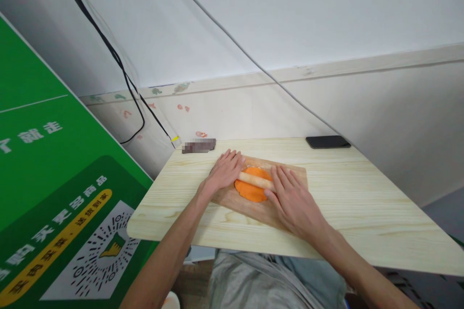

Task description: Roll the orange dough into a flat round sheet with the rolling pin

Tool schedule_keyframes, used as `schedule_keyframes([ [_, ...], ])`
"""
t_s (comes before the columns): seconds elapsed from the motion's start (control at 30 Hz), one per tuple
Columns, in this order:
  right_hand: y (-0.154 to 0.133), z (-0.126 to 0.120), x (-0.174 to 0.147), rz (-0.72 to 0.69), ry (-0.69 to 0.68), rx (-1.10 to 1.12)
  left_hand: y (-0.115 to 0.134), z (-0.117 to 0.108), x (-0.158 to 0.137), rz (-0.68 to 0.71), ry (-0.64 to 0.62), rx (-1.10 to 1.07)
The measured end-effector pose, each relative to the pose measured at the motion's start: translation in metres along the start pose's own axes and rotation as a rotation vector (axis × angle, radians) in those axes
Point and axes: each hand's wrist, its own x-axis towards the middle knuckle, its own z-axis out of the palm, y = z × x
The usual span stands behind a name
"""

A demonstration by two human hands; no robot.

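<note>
A pale wooden rolling pin lies across a flattened round of orange dough on a wooden board. The palm of my left hand presses on the pin's left end, fingers stretched out flat and pointing away from me. Over the other end rests my right hand, open too, its fingers straight and its thumb near the dough's right edge. Both ends of the pin are hidden under my hands.
The board lies on a light wood-grain table against a white wall. At the back stand a black phone on the right and a dark, blurred-out item on the left. A grey cable crosses the view; a green printed panel rises on the left.
</note>
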Motion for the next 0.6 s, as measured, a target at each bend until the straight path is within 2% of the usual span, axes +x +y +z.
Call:
schedule_keyframes([
  [0.2, -0.011, -0.001, -0.009, -0.022, 0.027, -0.048, 0.002, -0.003, -0.002, 0.031, 0.003, -0.028],
  [0.33, 0.002, -0.003, 0.004, 0.003, -0.049, -0.026, 0.006, -0.011, -0.002, 0.032, -0.043, -0.027],
  [0.47, 0.021, -0.001, 0.024, 0.049, -0.128, -0.011, 0.016, -0.023, -0.005, -0.065, -0.123, 0.013],
  [0.6, 0.036, 0.001, 0.046, 0.031, -0.18, 0.01, 0.025, -0.031, -0.012, -0.129, -0.157, 0.044],
])
